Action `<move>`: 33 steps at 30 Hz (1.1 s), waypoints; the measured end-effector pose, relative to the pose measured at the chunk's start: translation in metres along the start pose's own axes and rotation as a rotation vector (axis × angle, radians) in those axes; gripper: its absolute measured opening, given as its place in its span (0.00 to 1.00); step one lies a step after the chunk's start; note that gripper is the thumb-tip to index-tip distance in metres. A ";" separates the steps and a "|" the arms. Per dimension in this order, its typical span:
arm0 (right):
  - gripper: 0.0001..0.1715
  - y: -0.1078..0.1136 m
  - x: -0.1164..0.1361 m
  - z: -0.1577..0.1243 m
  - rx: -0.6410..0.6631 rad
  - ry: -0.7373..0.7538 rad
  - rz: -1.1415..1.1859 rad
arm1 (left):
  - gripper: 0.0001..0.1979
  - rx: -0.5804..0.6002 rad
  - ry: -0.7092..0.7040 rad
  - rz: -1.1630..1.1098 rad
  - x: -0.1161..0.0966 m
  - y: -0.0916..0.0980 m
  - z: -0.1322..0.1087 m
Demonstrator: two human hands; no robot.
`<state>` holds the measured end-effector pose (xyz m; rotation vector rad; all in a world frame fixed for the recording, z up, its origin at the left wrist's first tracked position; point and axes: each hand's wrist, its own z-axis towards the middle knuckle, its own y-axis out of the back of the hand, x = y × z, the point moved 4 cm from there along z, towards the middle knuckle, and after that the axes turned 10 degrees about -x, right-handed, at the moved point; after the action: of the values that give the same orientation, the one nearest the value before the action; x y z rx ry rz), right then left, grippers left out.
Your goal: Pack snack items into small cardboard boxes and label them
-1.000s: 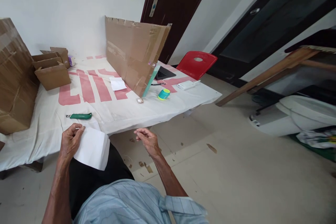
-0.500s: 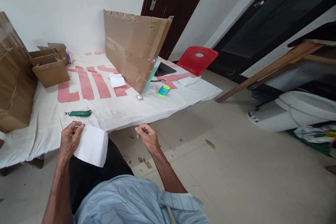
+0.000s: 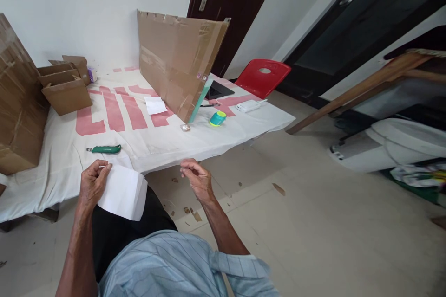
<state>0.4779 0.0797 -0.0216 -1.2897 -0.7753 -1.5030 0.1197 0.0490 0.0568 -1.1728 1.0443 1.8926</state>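
My left hand (image 3: 94,183) is closed, pinching the upper left corner of a folded white sheet of paper (image 3: 120,192) between thumb and fingers. The paper hangs over my dark-clad leg, its right edge folded back. My right hand (image 3: 197,178) is raised off the table's front edge, apart from the paper. Its fingers are curled in toward the thumb; anything between them is too small or hidden to make out. A green utility knife (image 3: 104,149) lies on the table (image 3: 146,148) just beyond my left hand.
Cardboard boxes (image 3: 69,95) stand at the left, and a large cardboard panel (image 3: 174,60) stands upright mid-table. Near it are a teal-and-yellow roll-like object (image 3: 217,119), another white paper (image 3: 155,105), a white power strip (image 3: 248,106) and a laptop (image 3: 220,90). Behind is a red chair (image 3: 263,76).
The paper's folded right edge has swung slightly rightward. My right hand has shifted a little up and right, its index finger reaching over the thumb. My left hand keeps its grip.
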 end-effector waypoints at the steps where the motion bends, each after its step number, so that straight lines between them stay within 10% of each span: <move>1: 0.08 0.000 0.002 0.000 0.000 0.014 0.003 | 0.17 0.003 0.003 -0.001 -0.001 0.000 0.000; 29: 0.36 0.010 -0.013 0.004 -0.048 -0.228 0.159 | 0.17 -0.031 0.039 -0.037 -0.011 -0.004 0.003; 33: 0.25 0.019 -0.012 0.008 -0.080 -0.118 -0.065 | 0.17 -0.030 0.043 -0.030 -0.011 -0.003 0.003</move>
<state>0.4979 0.0845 -0.0339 -1.4355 -0.8477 -1.5340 0.1249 0.0515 0.0669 -1.2450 1.0188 1.8734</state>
